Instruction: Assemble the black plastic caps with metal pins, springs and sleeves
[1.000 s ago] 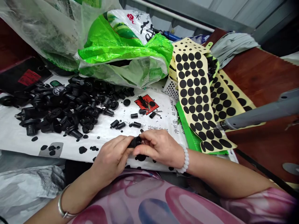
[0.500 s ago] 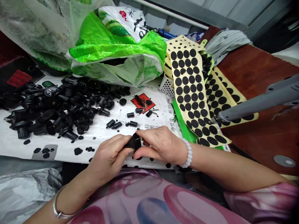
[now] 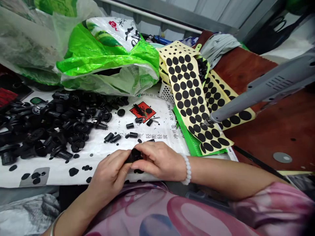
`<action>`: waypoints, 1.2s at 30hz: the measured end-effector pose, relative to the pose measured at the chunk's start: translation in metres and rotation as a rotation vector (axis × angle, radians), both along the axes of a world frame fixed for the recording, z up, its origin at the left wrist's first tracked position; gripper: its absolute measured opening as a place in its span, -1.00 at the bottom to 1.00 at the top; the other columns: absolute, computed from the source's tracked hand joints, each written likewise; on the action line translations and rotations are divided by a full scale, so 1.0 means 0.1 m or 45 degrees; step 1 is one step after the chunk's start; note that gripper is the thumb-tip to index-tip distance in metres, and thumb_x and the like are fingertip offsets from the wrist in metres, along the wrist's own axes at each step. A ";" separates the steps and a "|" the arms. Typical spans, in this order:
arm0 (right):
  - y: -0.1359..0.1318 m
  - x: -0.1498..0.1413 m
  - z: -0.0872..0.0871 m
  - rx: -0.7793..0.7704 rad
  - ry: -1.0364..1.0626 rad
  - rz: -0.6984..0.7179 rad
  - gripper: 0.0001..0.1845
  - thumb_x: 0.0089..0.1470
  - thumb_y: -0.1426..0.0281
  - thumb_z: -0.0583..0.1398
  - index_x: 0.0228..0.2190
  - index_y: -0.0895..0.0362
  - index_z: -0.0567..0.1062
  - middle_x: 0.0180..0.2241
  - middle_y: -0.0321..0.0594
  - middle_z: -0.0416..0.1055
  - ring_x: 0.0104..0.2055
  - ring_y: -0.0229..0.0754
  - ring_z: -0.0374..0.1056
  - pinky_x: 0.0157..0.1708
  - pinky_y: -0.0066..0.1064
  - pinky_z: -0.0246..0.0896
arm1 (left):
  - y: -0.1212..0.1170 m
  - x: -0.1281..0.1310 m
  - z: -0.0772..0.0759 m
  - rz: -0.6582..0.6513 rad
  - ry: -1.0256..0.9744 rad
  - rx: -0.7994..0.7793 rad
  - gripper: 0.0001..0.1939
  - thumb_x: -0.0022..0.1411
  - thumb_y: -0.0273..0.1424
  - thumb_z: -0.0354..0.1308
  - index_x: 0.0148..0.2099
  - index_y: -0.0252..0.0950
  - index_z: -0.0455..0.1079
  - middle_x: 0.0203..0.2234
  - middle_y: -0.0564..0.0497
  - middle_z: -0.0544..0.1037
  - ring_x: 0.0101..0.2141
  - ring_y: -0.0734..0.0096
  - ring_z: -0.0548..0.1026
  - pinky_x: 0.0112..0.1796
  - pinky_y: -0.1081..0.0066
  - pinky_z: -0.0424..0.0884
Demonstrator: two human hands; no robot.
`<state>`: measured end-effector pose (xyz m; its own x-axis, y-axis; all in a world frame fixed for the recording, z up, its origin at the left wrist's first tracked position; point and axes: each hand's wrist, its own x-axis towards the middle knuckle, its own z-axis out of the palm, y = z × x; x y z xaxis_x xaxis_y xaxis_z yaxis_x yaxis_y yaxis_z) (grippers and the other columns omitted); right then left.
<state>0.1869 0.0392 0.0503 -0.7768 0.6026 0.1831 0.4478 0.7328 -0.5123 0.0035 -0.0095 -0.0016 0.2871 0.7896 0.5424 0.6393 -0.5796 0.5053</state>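
Between my two hands, just over the table's front edge, is a small black plastic part (image 3: 135, 154) with a rounded end. My left hand (image 3: 111, 168) grips its left side with thumb and forefinger. From the right, my right hand (image 3: 157, 160) closes fingers and thumb around the other end, which they largely hide. Beyond the hands lie several loose black cylindrical caps (image 3: 115, 138) on the white printed sheet (image 3: 98, 164). To the left spreads a big heap of similar black plastic parts (image 3: 59, 121), many with flanged heads.
A green and white plastic bag (image 3: 105, 62) stands behind the heap. Sheets of round black stickers (image 3: 189, 95) lie over a green tray (image 3: 187, 137) and a white perforated basket (image 3: 166, 92). A grey electric screwdriver (image 3: 251, 91) reaches in from the right, its tip over the stickers.
The view has shifted, so the table things appear further left and the screwdriver shows more. Both hands still hold the black part; my right fingers now cover more of its right end.
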 end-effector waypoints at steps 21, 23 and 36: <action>0.04 -0.14 -0.05 -0.451 -0.182 -0.239 -0.61 0.15 0.14 0.11 -0.51 0.20 0.36 -0.63 -0.33 0.30 -0.60 -0.36 0.18 -0.59 -0.54 -0.02 | 0.06 -0.08 -0.17 0.171 0.336 0.397 -0.76 0.28 -0.47 -0.04 -0.04 -0.43 0.32 -0.32 -0.14 0.52 -0.31 0.35 0.51 -0.24 0.43 0.43; 0.07 -0.18 -0.08 -0.784 -0.075 -0.294 -0.55 0.14 0.11 0.08 -0.59 0.19 0.33 -0.71 -0.38 0.24 -0.67 -0.40 0.15 -0.63 -0.58 -0.02 | 0.08 -0.08 -0.23 0.181 0.352 0.485 -0.78 0.28 -0.49 -0.02 -0.05 -0.46 0.31 -0.33 -0.15 0.52 -0.32 0.36 0.50 -0.24 0.43 0.42; 0.86 -0.77 0.30 0.221 -0.127 -0.348 -0.59 0.22 0.12 0.01 -0.39 0.15 0.47 -0.38 -0.22 0.47 -0.30 -0.24 0.39 -0.32 -0.45 0.21 | 0.54 -0.67 0.05 0.588 0.443 0.640 -0.62 0.19 -0.48 0.11 0.08 -0.39 0.27 -0.30 -0.13 0.52 -0.33 0.27 0.47 -0.20 0.32 0.34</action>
